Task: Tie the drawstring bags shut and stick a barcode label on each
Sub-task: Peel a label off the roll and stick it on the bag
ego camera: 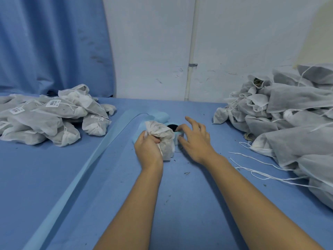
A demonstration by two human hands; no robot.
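My left hand (148,147) grips a small white drawstring bag (161,135) at the middle of the blue table, fingers curled round its gathered cloth. Right behind the bag lies a light-blue label roll (175,135) with a dark core. My right hand (193,137) reaches onto that roll; thumb and forefinger pinch a small white barcode label (180,135) at its edge, while the other fingers spread out above. A long light-blue backing strip (100,156) trails from the roll toward the lower left.
A pile of tied, labelled bags (50,116) lies at the left. A larger heap of bags (292,112) with loose white strings (255,168) fills the right side. Blue curtain and white wall stand behind the table (126,204).
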